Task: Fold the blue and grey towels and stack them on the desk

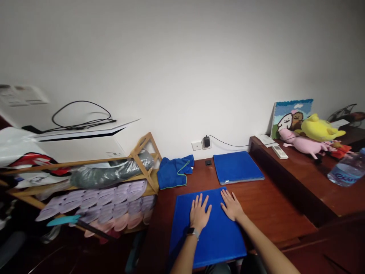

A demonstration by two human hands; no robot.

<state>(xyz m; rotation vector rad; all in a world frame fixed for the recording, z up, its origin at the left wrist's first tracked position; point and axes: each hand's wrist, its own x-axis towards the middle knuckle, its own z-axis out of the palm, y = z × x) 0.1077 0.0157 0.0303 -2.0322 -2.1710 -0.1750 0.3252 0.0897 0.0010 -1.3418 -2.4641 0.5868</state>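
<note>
A flat blue cloth [212, 239] lies spread on the brown wooden desk [273, 205], close in front of me. My left hand [200, 214], with a watch at its wrist, rests flat on the cloth's upper left part, fingers spread. Near the upper right corner of the cloth my right hand [231, 205] also lies flat, its fingers stretched out. Neither hand grips anything. Beyond them, by the wall, lies a second blue cloth [238, 166], folded into a flat rectangle. A crumpled blue cloth [172, 173] with a green edge sits at the desk's far left.
Left of the desk stands a wooden rack [146, 161] with rows of lilac and pink slippers [114, 198] and a white box [82, 144] on top. On the raised right side are a remote control [280, 152], plush toys [303, 144] and a water bottle [346, 171].
</note>
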